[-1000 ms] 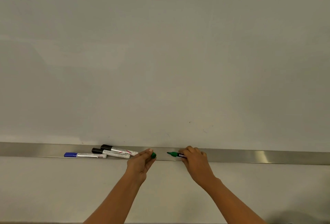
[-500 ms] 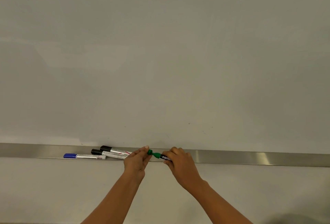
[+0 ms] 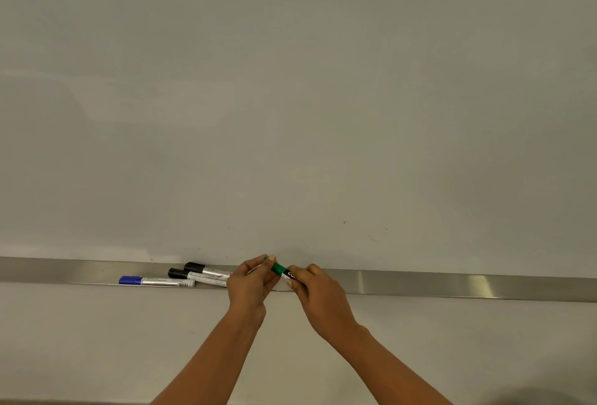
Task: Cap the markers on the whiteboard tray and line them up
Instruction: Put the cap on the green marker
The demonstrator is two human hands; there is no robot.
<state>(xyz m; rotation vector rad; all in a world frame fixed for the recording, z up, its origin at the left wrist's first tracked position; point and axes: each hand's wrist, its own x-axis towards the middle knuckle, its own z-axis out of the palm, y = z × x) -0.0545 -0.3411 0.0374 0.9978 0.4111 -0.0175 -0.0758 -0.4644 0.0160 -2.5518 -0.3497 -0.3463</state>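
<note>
A green marker [image 3: 284, 271] with a black and white barrel is held just above the metal whiteboard tray [image 3: 452, 285]. My right hand [image 3: 318, 291] grips its barrel. My left hand [image 3: 252, 285] pinches the green cap at the marker's left end, and the cap sits on the marker. To the left on the tray lie a blue-capped marker [image 3: 156, 281] and two black-capped markers [image 3: 200, 277], [image 3: 206, 269], all capped, the black ones angled and overlapping. My left hand hides their right ends.
The whiteboard [image 3: 290, 97] fills the view above the tray, with a few faint marks. A plain wall runs below the tray. The tray stretches bare to the right of my hands.
My hands came together: the green cap in my left hand met the marker tip held by my right hand, and the cap now covers the tip. Both hands shifted left and lifted slightly.
</note>
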